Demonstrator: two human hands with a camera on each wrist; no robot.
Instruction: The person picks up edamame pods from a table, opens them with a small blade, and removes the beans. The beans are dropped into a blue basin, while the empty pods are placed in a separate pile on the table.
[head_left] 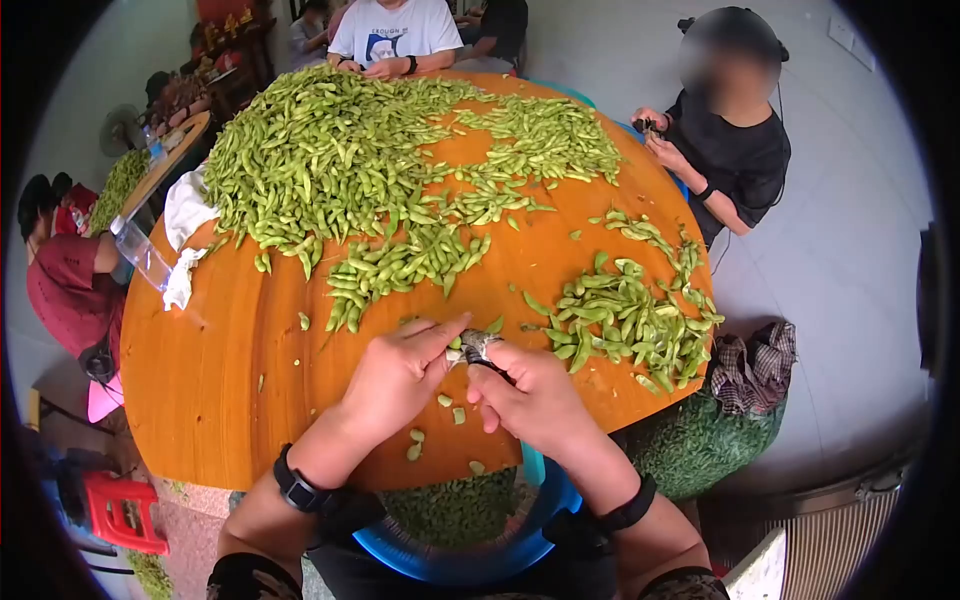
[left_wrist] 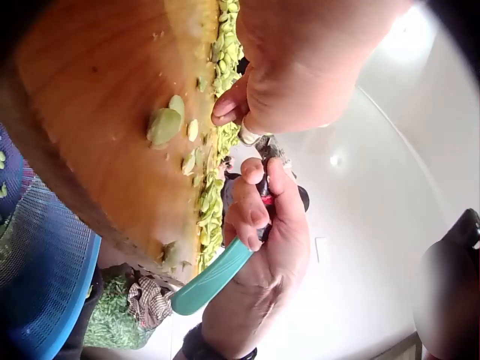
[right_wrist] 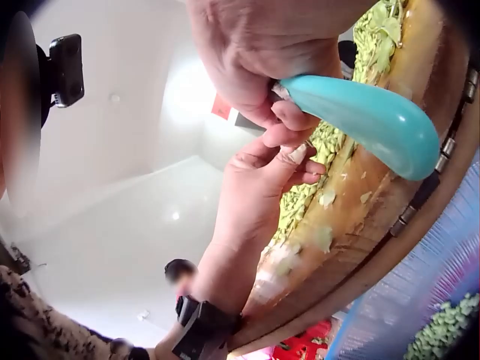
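the soybean pod [head_left: 457, 343] sits near the table's 6 o'clock edge, pinched by the left hand [head_left: 400, 372] and touching the metal tip of the teal-handled cutter [right_wrist: 367, 112], which the right hand [head_left: 530, 395] grips with curled fingers. cut scraps [head_left: 413, 445] lie just below, between the hands and the rim. bare orange table [head_left: 230, 380] opens toward 9 o'clock. a small pile [head_left: 625, 320] lies at 2 o'clock by the right edge, and the big heap [head_left: 330, 150] at 12. a blue basin [head_left: 400, 560] sits under the near edge.
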